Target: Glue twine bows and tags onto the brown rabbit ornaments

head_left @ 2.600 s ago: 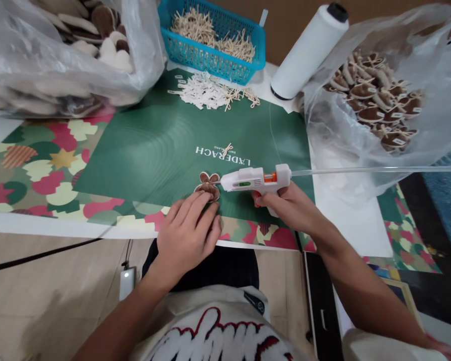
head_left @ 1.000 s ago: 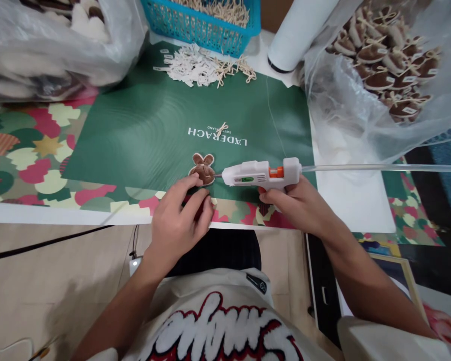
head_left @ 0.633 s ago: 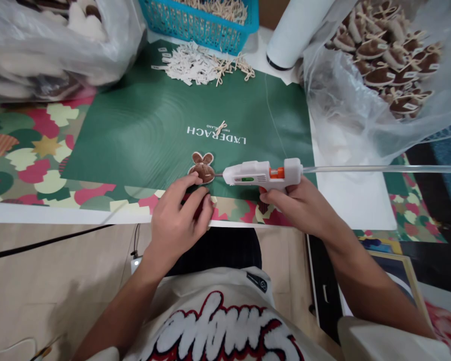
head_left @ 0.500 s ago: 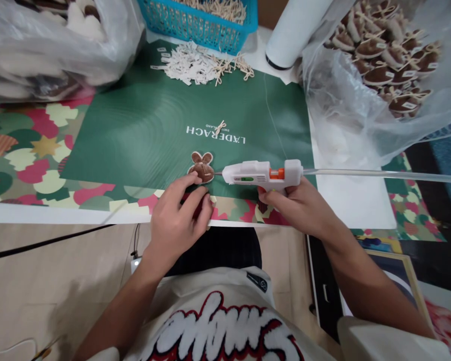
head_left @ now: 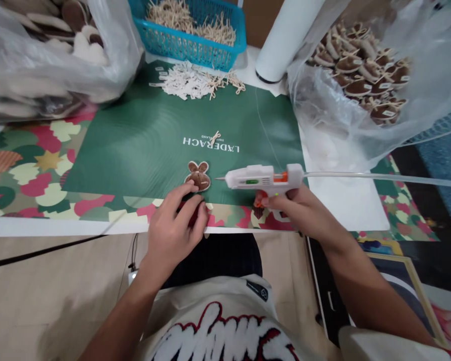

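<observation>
A small brown bunny-shaped plush piece [head_left: 199, 181] with a pale edge lies on the green paper sheet [head_left: 143, 145]. My left hand [head_left: 176, 215] rests with its fingers apart, the index fingertip touching the bunny's lower left side. A small light mark shows on the bunny's body. My right hand [head_left: 298, 205] grips a white hot glue gun [head_left: 250, 177] by its handle. The gun's nozzle points left and stands a short gap away from the bunny. A clear glue stick [head_left: 361, 175] runs out of its back. One small cord bow [head_left: 215, 137] lies above the bunny.
White tags [head_left: 186, 80] and loose cord bows [head_left: 225, 82] lie piled at the back. Behind them stands a blue basket [head_left: 195, 47] of bows. Plastic bags of plush pieces flank the sheet, the left bag [head_left: 116, 65] and right bag [head_left: 315, 110]. A white cylinder [head_left: 281, 45] stands between.
The glue gun has drawn back to the right, so its nozzle is off the bunny. My left index finger still touches the piece. The whole view has shifted slightly.
</observation>
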Available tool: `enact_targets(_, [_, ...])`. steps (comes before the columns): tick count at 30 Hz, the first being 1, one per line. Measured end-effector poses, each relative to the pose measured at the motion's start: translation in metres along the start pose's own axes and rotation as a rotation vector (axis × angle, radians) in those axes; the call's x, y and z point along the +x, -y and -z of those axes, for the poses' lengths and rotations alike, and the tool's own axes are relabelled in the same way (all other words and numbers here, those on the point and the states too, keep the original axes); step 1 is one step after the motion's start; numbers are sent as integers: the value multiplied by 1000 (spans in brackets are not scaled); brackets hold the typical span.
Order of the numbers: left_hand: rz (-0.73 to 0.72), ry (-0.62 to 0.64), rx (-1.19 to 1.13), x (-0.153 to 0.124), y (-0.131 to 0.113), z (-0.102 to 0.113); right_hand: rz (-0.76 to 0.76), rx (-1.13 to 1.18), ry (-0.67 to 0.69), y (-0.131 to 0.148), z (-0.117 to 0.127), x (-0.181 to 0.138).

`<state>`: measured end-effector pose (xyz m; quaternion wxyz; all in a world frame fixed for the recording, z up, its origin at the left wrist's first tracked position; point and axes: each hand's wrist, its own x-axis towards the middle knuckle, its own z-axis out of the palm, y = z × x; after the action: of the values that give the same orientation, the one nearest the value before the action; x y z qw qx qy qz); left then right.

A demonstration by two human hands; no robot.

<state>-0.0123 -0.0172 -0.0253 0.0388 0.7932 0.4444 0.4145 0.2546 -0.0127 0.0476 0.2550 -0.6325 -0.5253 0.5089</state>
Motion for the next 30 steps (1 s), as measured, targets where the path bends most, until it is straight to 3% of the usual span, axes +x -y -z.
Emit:
enact_targets(4, [-19,-6,-5,-1,2,1,-104,35,-63,-12,39,17])
enact_targets(8, [-33,-3,8,-1,5,2,-81,-646,-291,-6,71,23])
enact_targets(11, [-36,3,17,-1,6,2,25,-976,-460,15,63,27])
enact_targets(13, [-45,1,26,-1,7,3,192,-939,-390,31,43,41])
enact_targets(16, [-53,-1,34,0,7,3,591,-798,-132,49,6,83])
enact_targets(18, [-51,1,25,0,7,4,682,-847,-70,52,-12,115])
enact_targets(21, [-43,10,-4,-1,7,5,720,-898,-22,49,-23,146])
enact_targets(25, [-28,12,-24,-2,6,3,768,-660,28,43,-29,140])
enact_targets(30, [90,-3,-185,6,0,16,496,-178,139,46,-39,103])
